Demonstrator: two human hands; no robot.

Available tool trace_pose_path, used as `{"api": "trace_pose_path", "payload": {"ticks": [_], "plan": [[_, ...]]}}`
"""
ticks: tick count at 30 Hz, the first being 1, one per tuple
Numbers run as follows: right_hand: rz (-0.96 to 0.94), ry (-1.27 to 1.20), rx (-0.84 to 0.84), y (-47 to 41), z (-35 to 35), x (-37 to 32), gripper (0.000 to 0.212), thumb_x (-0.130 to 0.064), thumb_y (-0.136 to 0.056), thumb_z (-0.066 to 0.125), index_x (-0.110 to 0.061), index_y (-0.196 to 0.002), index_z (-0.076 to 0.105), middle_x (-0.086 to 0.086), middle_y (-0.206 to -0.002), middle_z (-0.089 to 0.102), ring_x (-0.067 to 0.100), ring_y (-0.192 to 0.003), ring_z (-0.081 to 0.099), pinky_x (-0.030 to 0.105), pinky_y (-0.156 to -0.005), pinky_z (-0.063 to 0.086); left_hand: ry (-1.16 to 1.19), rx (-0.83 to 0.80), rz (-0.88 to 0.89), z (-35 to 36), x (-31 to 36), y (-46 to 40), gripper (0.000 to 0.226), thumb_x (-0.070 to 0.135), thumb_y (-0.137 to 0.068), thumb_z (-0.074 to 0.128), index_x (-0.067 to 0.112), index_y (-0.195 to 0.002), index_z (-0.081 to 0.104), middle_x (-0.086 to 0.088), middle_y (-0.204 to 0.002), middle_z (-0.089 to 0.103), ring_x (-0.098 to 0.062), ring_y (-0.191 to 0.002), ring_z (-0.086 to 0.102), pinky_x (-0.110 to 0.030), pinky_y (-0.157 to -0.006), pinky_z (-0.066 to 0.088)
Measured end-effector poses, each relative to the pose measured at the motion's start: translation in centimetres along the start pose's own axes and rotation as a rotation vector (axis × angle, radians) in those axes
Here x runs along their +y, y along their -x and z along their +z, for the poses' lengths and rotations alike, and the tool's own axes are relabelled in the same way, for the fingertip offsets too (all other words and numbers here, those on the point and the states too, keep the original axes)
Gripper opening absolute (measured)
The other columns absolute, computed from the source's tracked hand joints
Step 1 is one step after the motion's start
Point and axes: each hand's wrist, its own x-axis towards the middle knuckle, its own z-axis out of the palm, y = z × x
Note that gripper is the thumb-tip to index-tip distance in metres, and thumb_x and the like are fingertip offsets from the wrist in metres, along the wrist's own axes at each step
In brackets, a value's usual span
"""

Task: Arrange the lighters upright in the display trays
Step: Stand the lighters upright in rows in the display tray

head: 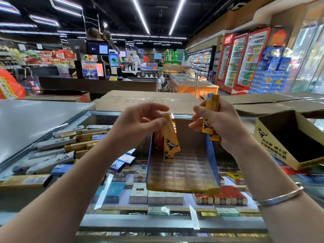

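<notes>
A blue-walled display tray (213,160) with a clear grid of slots and a yellow front lip lies on the glass counter. A few lighters, orange and yellow, stand upright (158,141) in its far left corner. My left hand (140,123) pinches the top of a yellow lighter (171,137) with a black animal logo, tilted over that corner. My right hand (219,123) grips a small bunch of yellow lighters (210,116) above the tray's far right side.
An empty yellow lighter box (273,146) lies open at the right. Several flat grey and tan cartons (57,142) lie piled at the left on the glass counter (175,220), over cigarette packs. Cardboard boxes (149,100) stand behind the tray.
</notes>
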Motion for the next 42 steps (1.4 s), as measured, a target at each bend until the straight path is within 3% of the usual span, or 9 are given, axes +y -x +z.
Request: {"api": "trace_pose_path", "payload": {"ticks": [4,6,11,22,32,38,42], "plan": [[0.059,0.040,0.044,-0.1,0.2,0.8,0.014,-0.014,-0.087,0.062,-0.004,-0.093,0.054,0.015,-0.074,0.063,0.020,-0.054,0.067,0.024,-0.049,0.054,-0.192,-0.113,0.033,0.3,-0.2,0.2,0.026,0.007,-0.080,0.067,0.028,-0.094,0.065,0.009,-0.087,0.071,-0.007,-0.077,0.068,-0.016,-0.069,0.053],[0.038,0.084,0.042,-0.1,0.4,0.9,0.011,-0.015,-0.087,0.063,-0.006,-0.088,0.055,0.014,-0.073,0.064,0.019,-0.054,0.067,0.023,-0.049,0.053,-0.295,-0.127,0.062,0.3,-0.3,0.2,0.026,0.008,-0.079,0.069,0.030,-0.093,0.065,0.012,-0.081,0.070,-0.003,-0.076,0.066,-0.013,-0.069,0.051],[0.006,0.123,0.047,0.0,0.5,1.0,0.010,-0.015,-0.088,0.062,-0.010,-0.083,0.054,0.012,-0.071,0.063,0.017,-0.052,0.066,0.022,-0.048,0.052,-0.431,-0.131,0.125,0.1,-0.2,0.2,0.023,0.010,-0.077,0.070,0.024,-0.095,0.067,0.015,-0.087,0.065,-0.001,-0.077,0.063,-0.009,-0.067,0.049],[0.018,0.137,0.070,-0.2,0.3,1.0,0.010,-0.016,-0.087,0.063,-0.012,-0.084,0.054,0.013,-0.074,0.062,0.019,-0.052,0.066,0.022,-0.047,0.052,-0.672,-0.101,0.270,1.6,0.1,0.5,0.018,0.015,-0.083,0.066,0.013,-0.100,0.071,0.000,-0.096,0.065,-0.017,-0.076,0.066,-0.038,-0.068,0.057],[0.005,0.141,0.066,-0.1,0.3,1.0,0.011,-0.016,-0.087,0.064,-0.014,-0.083,0.054,0.011,-0.072,0.063,0.018,-0.052,0.067,0.021,-0.047,0.051,-0.842,-0.193,0.308,1.3,0.6,0.6,0.013,0.019,-0.082,0.067,0.017,-0.094,0.072,0.000,-0.103,0.060,-0.017,-0.080,0.063,-0.035,-0.066,0.055],[-0.022,0.159,0.055,0.0,0.4,1.1,0.013,-0.022,-0.087,0.064,-0.015,-0.084,0.054,0.006,-0.067,0.064,0.017,-0.052,0.066,0.020,-0.048,0.050,-0.719,-0.208,0.181,1.1,-0.2,0.4,0.022,0.037,-0.080,0.058,0.024,-0.094,0.068,0.012,-0.100,0.053,-0.012,-0.087,0.058,-0.038,-0.073,0.054],[-0.092,0.155,-0.047,0.2,0.5,0.4,0.017,-0.025,-0.079,0.068,-0.015,-0.082,0.055,-0.001,-0.057,0.062,0.013,-0.048,0.060,0.019,-0.046,0.048,-0.501,-0.176,0.112,1.1,-0.5,0.5,0.032,0.055,-0.075,0.050,0.034,-0.094,0.064,0.017,-0.095,0.053,-0.005,-0.083,0.057,-0.025,-0.072,0.052]]}}
